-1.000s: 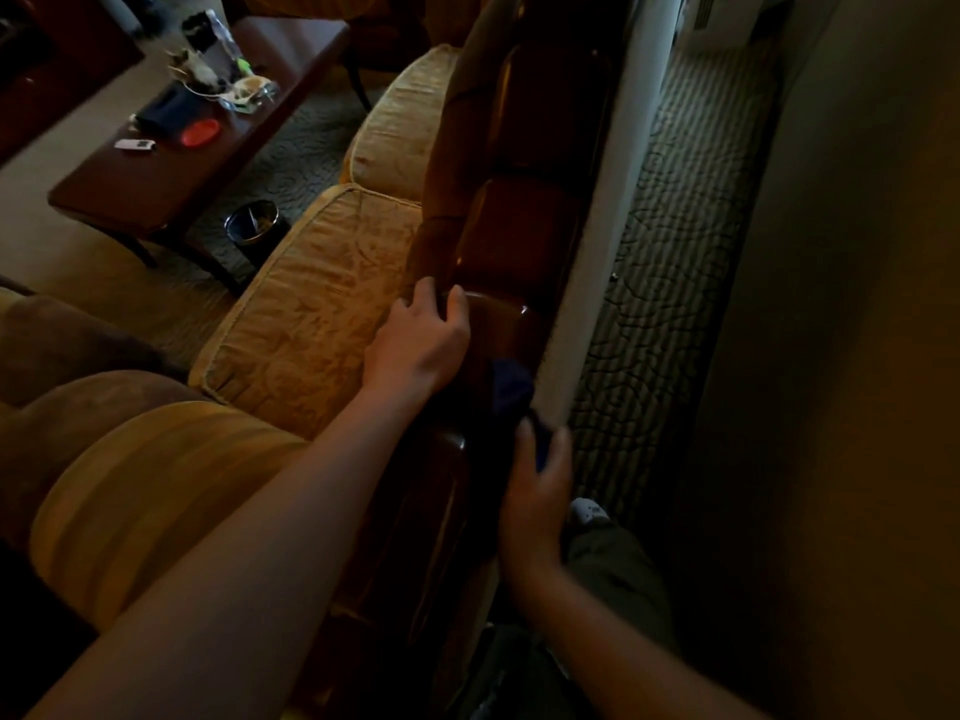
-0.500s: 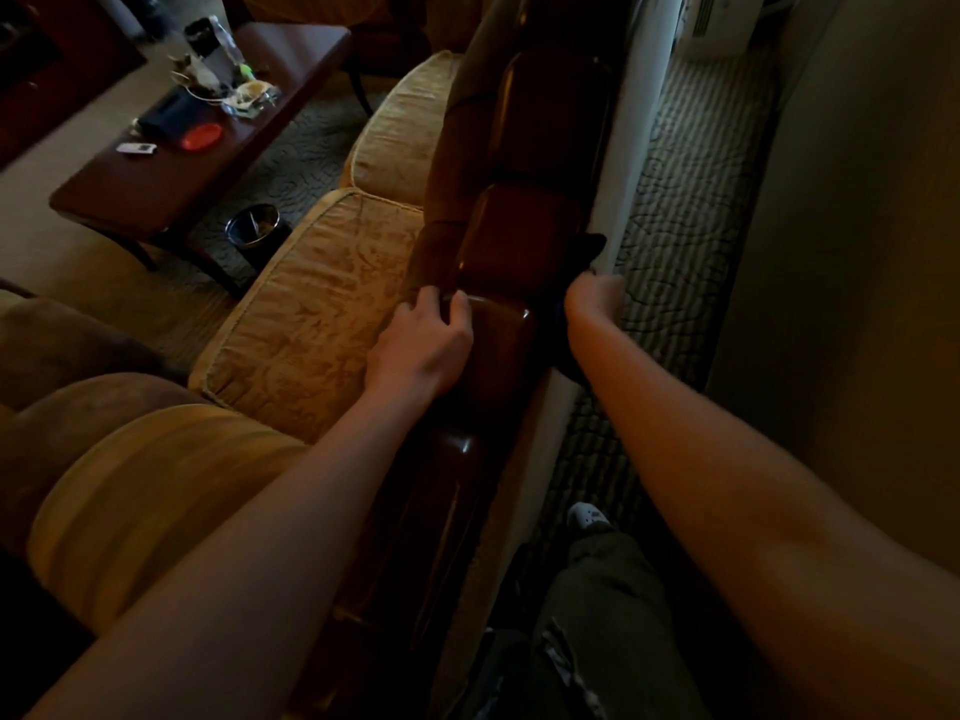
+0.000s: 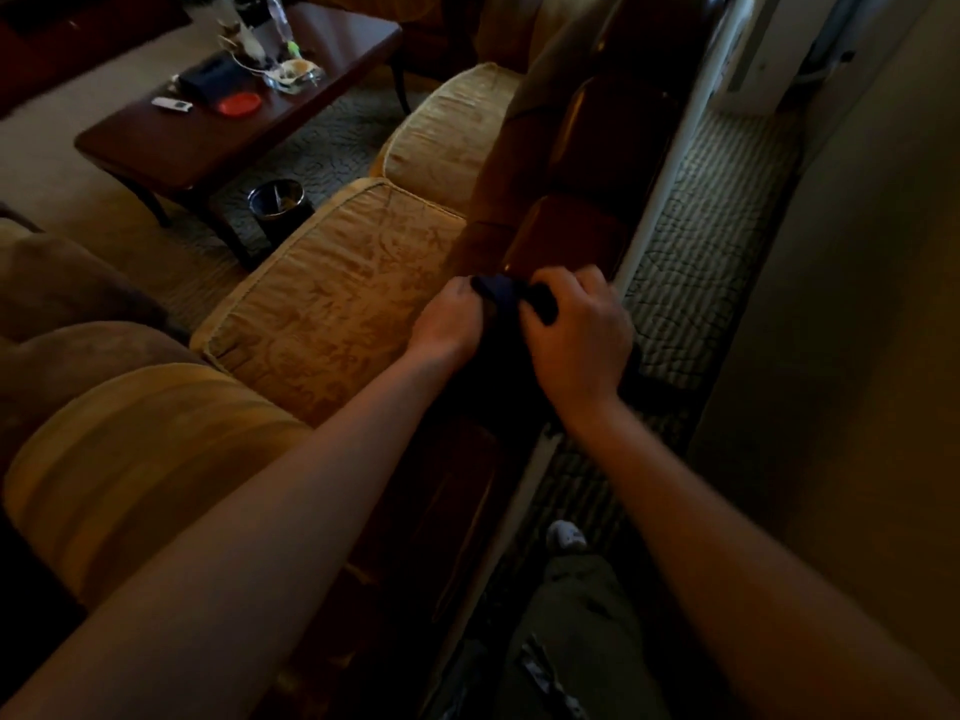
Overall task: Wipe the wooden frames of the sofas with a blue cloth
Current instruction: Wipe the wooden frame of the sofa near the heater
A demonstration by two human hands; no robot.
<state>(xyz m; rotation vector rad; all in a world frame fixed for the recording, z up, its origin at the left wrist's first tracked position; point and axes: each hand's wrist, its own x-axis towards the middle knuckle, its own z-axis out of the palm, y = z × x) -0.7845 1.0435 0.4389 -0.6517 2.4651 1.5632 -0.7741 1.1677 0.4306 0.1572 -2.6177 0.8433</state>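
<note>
Both my left hand (image 3: 451, 324) and right hand (image 3: 579, 335) are pinching the blue cloth (image 3: 501, 296) over the wooden frame (image 3: 582, 231), risking it slipping behind the sofa if I'm loosening my grip.

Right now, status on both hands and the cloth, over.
Left hand and right hand both gripping the dark blue cloth. Cloth bunched over the glossy dark wooden sofa frame. Nothing in the way along the frame.

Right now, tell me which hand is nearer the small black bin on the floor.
Left. The left hand is over the seat cushion side, closer to the bin; the right hand sits farther, toward the sofa's back edge.
</note>
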